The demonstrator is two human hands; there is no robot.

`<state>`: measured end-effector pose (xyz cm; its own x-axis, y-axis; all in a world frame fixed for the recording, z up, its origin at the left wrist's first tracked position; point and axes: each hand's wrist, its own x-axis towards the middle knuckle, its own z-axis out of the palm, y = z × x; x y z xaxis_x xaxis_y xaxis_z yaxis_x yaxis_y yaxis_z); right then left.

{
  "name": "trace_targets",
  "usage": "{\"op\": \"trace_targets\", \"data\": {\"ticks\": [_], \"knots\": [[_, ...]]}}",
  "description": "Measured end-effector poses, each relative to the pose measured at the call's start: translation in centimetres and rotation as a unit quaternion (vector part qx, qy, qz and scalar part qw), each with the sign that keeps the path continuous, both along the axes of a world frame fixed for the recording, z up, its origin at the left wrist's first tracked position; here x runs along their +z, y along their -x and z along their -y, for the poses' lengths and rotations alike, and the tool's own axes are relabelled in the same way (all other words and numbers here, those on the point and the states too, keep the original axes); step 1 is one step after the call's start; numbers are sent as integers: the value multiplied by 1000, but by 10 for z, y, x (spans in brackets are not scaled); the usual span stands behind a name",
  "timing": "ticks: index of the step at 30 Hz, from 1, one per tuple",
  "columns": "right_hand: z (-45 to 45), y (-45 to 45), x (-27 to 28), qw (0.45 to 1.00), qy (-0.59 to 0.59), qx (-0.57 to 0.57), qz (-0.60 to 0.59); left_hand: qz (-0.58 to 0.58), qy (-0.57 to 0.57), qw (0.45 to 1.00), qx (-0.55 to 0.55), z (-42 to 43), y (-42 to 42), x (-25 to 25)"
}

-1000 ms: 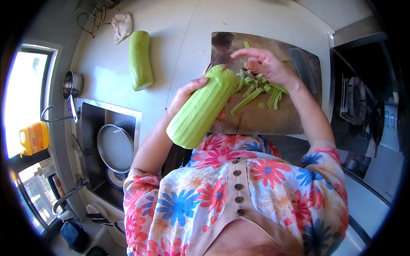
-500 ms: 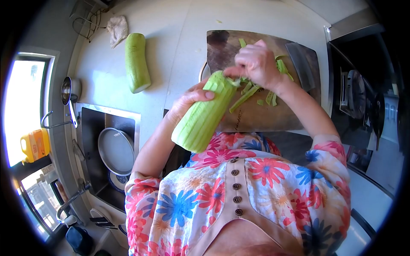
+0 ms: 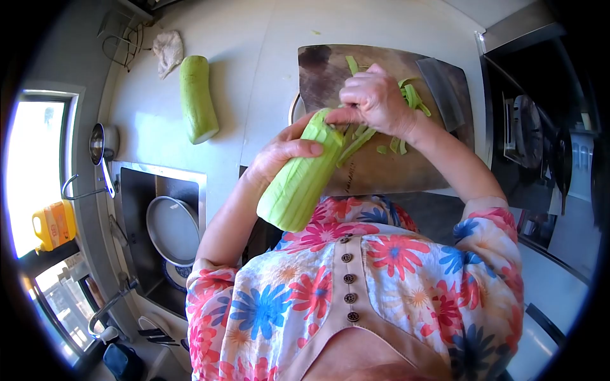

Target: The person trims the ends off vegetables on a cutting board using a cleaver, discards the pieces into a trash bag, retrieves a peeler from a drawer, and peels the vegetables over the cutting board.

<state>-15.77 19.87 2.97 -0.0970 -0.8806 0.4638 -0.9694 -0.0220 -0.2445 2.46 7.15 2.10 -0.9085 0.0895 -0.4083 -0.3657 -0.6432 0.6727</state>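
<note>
My left hand (image 3: 287, 152) is wrapped around a pale green gourd (image 3: 297, 184) with long peeled facets down its side. The gourd is tilted, its upper end towards my right hand (image 3: 375, 105). Those right fingers are curled closed, with the thumb side against the top of the gourd; what they hold is mostly hidden. Beneath lies a brown cutting board (image 3: 394, 174) with several green peel strips (image 3: 413, 98) on it. A second gourd (image 3: 198, 101), its skin still on, lies on the counter to the left.
On the board's right side lies a flat grey blade-like piece (image 3: 441, 95). A sink (image 3: 136, 190) at the left holds a round grey pan (image 3: 173, 230). A crumpled cloth (image 3: 168, 52), a small metal pot (image 3: 105, 143) and a yellow jug (image 3: 54, 225) are also on the left.
My right hand has shifted slightly left and down, closer onto the gourd's upper end. The left hand keeps its hold on the gourd. The whole view has shifted a little.
</note>
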Motion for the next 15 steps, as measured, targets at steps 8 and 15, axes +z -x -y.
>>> {"op": "trace_targets", "data": {"ticks": [8, 15], "knots": [[-19, 33, -5, 983, -43, -100, 145, -29, 25, 999, 16, 5, -4, 10], [-12, -4, 3, 991, 20, -22, 129, -35, 45, 998, 20, -1, -1, 3]]}}
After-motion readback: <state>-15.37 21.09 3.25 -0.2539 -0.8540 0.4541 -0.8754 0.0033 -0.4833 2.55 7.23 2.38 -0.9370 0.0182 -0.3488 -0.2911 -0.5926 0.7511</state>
